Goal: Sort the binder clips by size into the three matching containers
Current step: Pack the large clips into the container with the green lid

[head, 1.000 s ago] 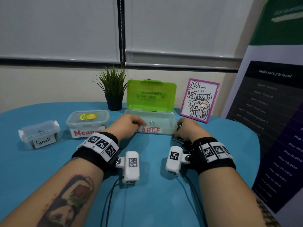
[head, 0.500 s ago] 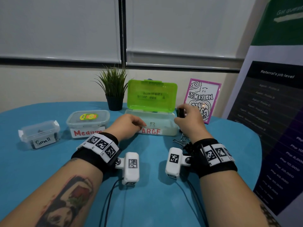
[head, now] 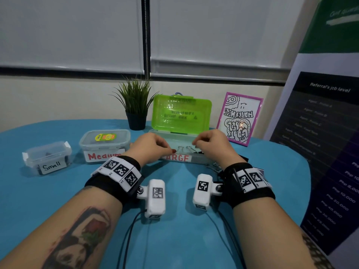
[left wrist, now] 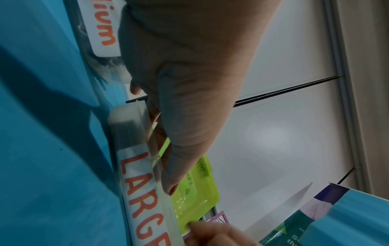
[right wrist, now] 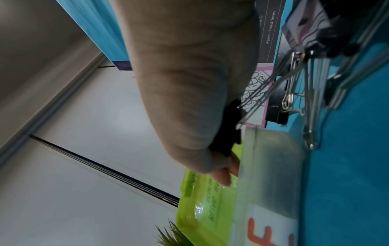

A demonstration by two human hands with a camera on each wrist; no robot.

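Note:
The clear container labelled LARGE (head: 178, 158) stands with its green lid (head: 181, 113) tipped up behind it. My left hand (head: 153, 146) holds its front wall, thumb along the rim (left wrist: 162, 174) and fingers inside. My right hand (head: 211, 144) pinches a large black binder clip (head: 186, 149) low over the container's right end, wire handles pointing left. In the right wrist view the clip's black body (right wrist: 228, 131) sits between thumb and fingers. More large clips (head: 213, 166) lie on the blue table by my right wrist. The Medium (head: 104, 142) and Small (head: 46, 156) containers stand lidded at the left.
A potted plant (head: 136, 105) stands behind the Medium container. A pink-framed drawing (head: 240, 118) leans at the back right, and a dark banner (head: 320, 133) stands along the right edge. The loose clips' wire handles (right wrist: 307, 93) stick up beside the container's right corner.
My right hand took a clip from the pile at the right, lifted it, then brought it down over the LARGE container. The left hand stayed on the container's front.

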